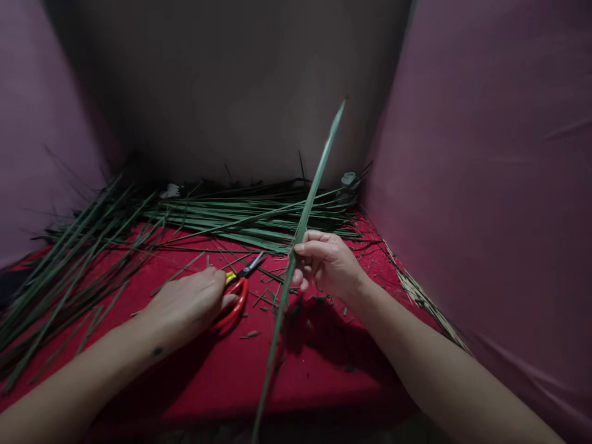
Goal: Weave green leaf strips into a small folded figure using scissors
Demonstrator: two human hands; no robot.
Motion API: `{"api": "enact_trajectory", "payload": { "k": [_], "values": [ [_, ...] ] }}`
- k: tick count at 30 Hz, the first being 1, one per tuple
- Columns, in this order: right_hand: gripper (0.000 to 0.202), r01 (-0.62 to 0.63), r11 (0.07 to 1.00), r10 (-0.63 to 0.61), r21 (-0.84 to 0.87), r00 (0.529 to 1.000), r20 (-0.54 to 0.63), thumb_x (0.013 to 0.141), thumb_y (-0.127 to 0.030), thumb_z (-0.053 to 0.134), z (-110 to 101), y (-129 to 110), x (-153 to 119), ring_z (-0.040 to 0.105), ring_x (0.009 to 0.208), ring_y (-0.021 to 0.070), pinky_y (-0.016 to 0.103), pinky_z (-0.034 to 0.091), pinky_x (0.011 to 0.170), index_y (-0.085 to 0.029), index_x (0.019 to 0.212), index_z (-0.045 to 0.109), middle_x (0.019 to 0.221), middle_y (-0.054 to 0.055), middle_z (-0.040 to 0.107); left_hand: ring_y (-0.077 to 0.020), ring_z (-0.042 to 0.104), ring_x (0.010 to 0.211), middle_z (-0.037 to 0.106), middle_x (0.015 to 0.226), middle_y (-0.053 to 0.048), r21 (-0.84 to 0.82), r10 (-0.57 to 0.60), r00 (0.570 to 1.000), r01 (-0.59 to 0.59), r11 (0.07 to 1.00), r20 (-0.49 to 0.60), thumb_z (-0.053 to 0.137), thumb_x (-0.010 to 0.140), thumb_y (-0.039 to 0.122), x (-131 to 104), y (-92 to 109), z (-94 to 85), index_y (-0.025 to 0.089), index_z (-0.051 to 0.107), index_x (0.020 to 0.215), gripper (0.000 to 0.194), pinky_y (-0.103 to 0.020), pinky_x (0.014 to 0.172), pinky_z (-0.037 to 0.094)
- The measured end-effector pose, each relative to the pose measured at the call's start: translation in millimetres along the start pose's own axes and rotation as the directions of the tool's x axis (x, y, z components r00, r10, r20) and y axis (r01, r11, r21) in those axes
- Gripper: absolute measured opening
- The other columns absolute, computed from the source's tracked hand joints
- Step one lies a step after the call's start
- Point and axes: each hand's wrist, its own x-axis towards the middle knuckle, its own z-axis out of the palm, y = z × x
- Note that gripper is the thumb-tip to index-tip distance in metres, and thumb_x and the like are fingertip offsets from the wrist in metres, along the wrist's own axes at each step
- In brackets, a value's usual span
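My right hand (326,259) pinches a long, narrow green leaf strip (309,206) between thumb and fingertips. The strip stands at a slant, its pointed tip high above the cloth and its thin lower end running past the bottom edge of the view. To the left, my left hand (192,305) is closed on a pair of scissors (243,272) with red and yellow handles. The blades point away to the upper right, low over the red cloth. Some of the left fingers are hidden behind the back of the hand.
Green leaf strips (231,216) lie heaped along the back, with another pile (69,265) at the left. Small cut bits litter the red cloth (222,382). A small white jar (349,179) stands at the back right. Pale thin sticks (423,299) lie along the pink right wall (485,185).
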Motion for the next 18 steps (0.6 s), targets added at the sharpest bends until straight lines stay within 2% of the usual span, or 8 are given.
{"api": "enact_trajectory", "payload": {
  "k": [2,3,4,6,7,9,12,18],
  "values": [
    [0.014,-0.025,1.000,0.025,-0.011,0.999,0.028,0.068,-0.017,0.059,-2,-1,-1,0.059,0.038,0.0142,0.019,0.044,0.029,-0.015,0.061,0.047,0.048,-0.003,0.057,-0.0264,0.057,0.071,0.061,0.080,-0.011,-0.107,0.032,0.997,-0.040,0.993,-0.072,0.041,0.081,0.043,4,10,-12.2,0.017,0.059,0.079,0.032,-0.036,0.060,0.039],
    [0.013,-0.034,0.999,0.035,-0.018,0.999,0.040,0.068,-0.017,0.059,-3,-1,-1,0.058,0.036,0.0134,0.019,0.042,0.028,-0.015,0.062,0.047,0.049,-0.002,0.057,-0.0232,0.057,0.073,0.061,0.079,-0.009,-0.285,0.050,0.993,-0.080,0.955,-0.110,0.041,0.082,0.044,6,16,-19.4,0.018,0.060,0.083,0.033,-0.032,0.061,0.040],
    [0.013,-0.043,0.999,0.045,-0.029,0.998,0.052,0.068,-0.017,0.059,-4,-1,-1,0.057,0.035,0.0129,0.018,0.041,0.027,-0.014,0.062,0.048,0.049,-0.002,0.057,-0.0196,0.057,0.071,0.061,0.079,-0.006,-0.481,0.057,0.991,-0.108,0.870,-0.120,0.040,0.083,0.047,9,23,-26.2,0.018,0.061,0.088,0.035,-0.029,0.059,0.040],
    [0.011,-0.062,0.996,0.066,-0.059,0.995,0.074,0.069,-0.018,0.058,-4,0,-1,0.055,0.033,0.0121,0.018,0.039,0.025,-0.014,0.063,0.049,0.049,-0.002,0.057,-0.0136,0.053,0.059,0.061,0.077,-0.004,-0.792,0.081,0.995,-0.096,0.604,-0.059,0.045,0.082,0.051,15,38,-35.7,0.017,0.060,0.088,0.037,-0.025,0.051,0.039],
    [0.010,-0.071,0.995,0.077,-0.075,0.993,0.086,0.070,-0.018,0.058,-4,1,-1,0.054,0.032,0.0119,0.018,0.038,0.025,-0.014,0.064,0.050,0.049,-0.002,0.056,-0.0114,0.051,0.055,0.061,0.077,-0.004,-0.880,0.106,0.992,-0.113,0.462,-0.072,0.048,0.080,0.050,19,45,-37.8,0.016,0.060,0.083,0.036,-0.023,0.050,0.038],
    [0.007,-0.088,0.990,0.100,-0.114,0.989,0.107,0.071,-0.018,0.057,-4,3,-2,0.053,0.032,0.0113,0.018,0.038,0.025,-0.013,0.068,0.053,0.048,-0.003,0.056,-0.0090,0.047,0.051,0.060,0.072,-0.003,-0.948,0.149,0.987,-0.101,0.301,-0.058,0.055,0.077,0.047,25,58,-37.6,0.014,0.060,0.078,0.032,-0.022,0.047,0.037],
    [0.007,-0.090,0.982,0.115,-0.166,0.983,0.144,0.072,-0.019,0.057,-3,6,-2,0.052,0.032,0.0108,0.017,0.037,0.026,-0.013,0.070,0.055,0.046,-0.003,0.055,-0.0076,0.044,0.048,0.055,0.058,0.000,-0.965,0.125,0.989,-0.111,0.238,-0.083,0.063,0.073,0.036,31,67,-33.4,0.013,0.060,0.069,0.024,-0.020,0.045,0.033],
    [0.012,-0.158,0.977,0.182,-0.140,0.967,0.180,0.070,-0.019,0.059,-6,7,-1,0.054,0.033,0.0115,0.017,0.038,0.025,-0.014,0.064,0.050,0.046,-0.004,0.053,-0.0063,0.043,0.048,0.051,0.053,0.003,-0.947,0.064,0.987,-0.161,0.278,-0.149,0.060,0.076,0.028,28,58,-39.5,0.013,0.056,0.065,0.019,-0.019,0.047,0.033]
  ]
}}
